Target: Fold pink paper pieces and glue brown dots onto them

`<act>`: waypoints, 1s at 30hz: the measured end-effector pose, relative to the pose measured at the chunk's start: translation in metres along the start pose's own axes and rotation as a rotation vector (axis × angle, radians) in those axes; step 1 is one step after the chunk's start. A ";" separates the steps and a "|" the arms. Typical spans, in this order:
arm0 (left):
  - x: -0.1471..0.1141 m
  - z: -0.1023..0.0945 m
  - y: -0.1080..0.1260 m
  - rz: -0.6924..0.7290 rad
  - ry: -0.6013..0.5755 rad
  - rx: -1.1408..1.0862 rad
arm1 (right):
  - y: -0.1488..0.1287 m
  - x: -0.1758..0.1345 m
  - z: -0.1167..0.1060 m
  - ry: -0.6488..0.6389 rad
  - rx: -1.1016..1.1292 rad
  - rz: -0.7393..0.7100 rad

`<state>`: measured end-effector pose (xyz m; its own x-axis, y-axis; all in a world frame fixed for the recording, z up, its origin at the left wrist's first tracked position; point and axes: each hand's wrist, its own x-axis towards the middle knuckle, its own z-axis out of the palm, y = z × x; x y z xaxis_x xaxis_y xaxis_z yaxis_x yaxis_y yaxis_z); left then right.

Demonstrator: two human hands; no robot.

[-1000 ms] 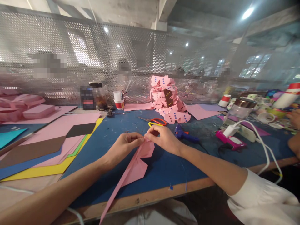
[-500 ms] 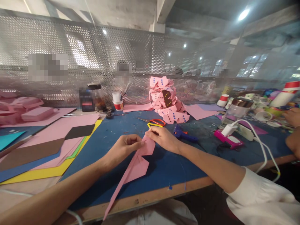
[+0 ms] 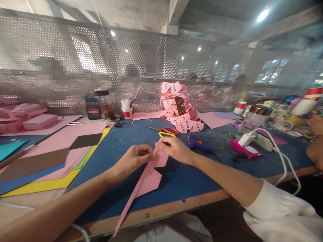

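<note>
Between my two hands is a pink paper piece (image 3: 148,183), with a long narrow strip along its left side and notched, pointed flaps on its right. My left hand (image 3: 137,158) pinches the strip near its upper end. At the top end, my right hand (image 3: 174,148) pinches the same piece with thumb and fingers. The strip's lower end hangs past the table's front edge. Just beyond my right hand lie scissors (image 3: 168,131) with red and yellow handles. A blue glue gun (image 3: 199,144) rests to the right of that hand.
Coloured sheets (image 3: 37,164) are layered at left. A pile of pink cut pieces with printed squares (image 3: 176,104) stands against the perforated metal screen (image 3: 141,43). At right are a clear jar (image 3: 254,121) and a magenta device (image 3: 246,149) with a white cable. A co-worker's hand (image 3: 315,124) shows far right.
The pink paper piece has shifted very slightly right, and both hands keep their pinch on it. The co-worker's hand at far right has moved a little.
</note>
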<state>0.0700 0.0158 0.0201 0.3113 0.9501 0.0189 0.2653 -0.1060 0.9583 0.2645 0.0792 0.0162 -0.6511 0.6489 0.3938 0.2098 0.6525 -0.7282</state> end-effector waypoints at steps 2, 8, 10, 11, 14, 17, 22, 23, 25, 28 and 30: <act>0.000 0.000 -0.001 -0.002 -0.011 -0.025 | 0.000 0.000 0.000 0.011 0.005 -0.017; 0.000 -0.002 -0.002 0.004 -0.004 -0.073 | -0.001 0.001 -0.003 0.047 0.040 0.010; 0.000 -0.002 -0.002 0.003 0.004 -0.069 | -0.001 0.001 -0.003 0.039 0.058 0.030; 0.000 -0.002 -0.002 0.004 0.006 -0.066 | 0.000 0.001 -0.002 0.026 0.071 0.043; 0.001 -0.001 -0.003 0.014 0.000 -0.052 | 0.001 0.001 0.000 -0.028 0.113 0.077; 0.001 -0.001 -0.004 0.020 -0.011 -0.028 | 0.001 0.001 0.001 -0.030 0.126 0.072; 0.001 -0.002 -0.004 0.002 -0.005 -0.011 | -0.003 0.001 -0.001 0.006 0.117 0.057; 0.001 -0.002 -0.004 0.005 0.000 -0.012 | -0.004 0.001 -0.002 0.003 0.120 0.062; 0.001 -0.003 -0.004 0.016 0.014 -0.009 | -0.004 0.001 -0.004 0.009 0.122 0.066; 0.002 -0.004 -0.004 0.023 0.040 0.008 | 0.000 0.003 -0.006 0.045 0.108 0.071; 0.002 -0.004 -0.004 0.022 0.048 0.012 | 0.002 0.004 -0.006 0.060 0.096 0.087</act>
<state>0.0655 0.0195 0.0173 0.2729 0.9605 0.0543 0.2700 -0.1307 0.9539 0.2666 0.0856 0.0191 -0.5883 0.7255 0.3571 0.1908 0.5537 -0.8105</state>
